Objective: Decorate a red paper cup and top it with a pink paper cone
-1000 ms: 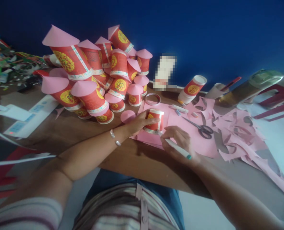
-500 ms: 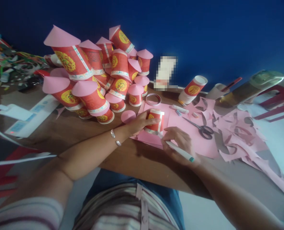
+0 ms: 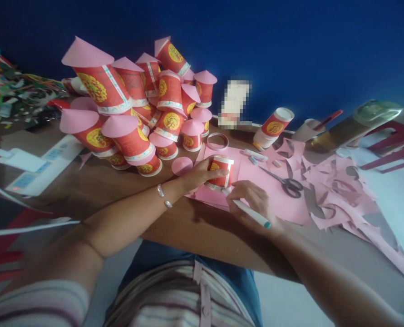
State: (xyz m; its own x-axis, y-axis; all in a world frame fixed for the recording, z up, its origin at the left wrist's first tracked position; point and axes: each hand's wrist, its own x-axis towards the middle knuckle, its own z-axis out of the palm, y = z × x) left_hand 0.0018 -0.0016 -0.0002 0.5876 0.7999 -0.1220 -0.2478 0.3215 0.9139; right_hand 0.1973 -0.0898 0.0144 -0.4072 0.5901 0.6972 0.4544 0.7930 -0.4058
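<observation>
A red paper cup [image 3: 224, 176] with a yellow emblem and a white strip is in the grip of my left hand [image 3: 202, 175], its fingers wrapped round the side. My right hand [image 3: 253, 200] is closed round a white marker pen [image 3: 251, 212] with a green end. The pen's tip side points at the cup's lower edge, though fingers hide the exact contact. Beneath both hands lie pink paper sheets [image 3: 277, 206]. Left of my left hand rests a small pink paper cone [image 3: 182, 166].
Stacked red cups with pink cone tops [image 3: 134, 136] fill the left back. Scissors [image 3: 288, 185], a tape roll [image 3: 218, 141] and pink paper scraps [image 3: 345, 200] lie behind and to the right. A power strip [image 3: 47, 163] sits at the left, a bottle [image 3: 353, 125] at the right.
My right hand has shifted slightly left, with the pen's green end moving left and up a little. My left hand and the cup stay nearly still.
</observation>
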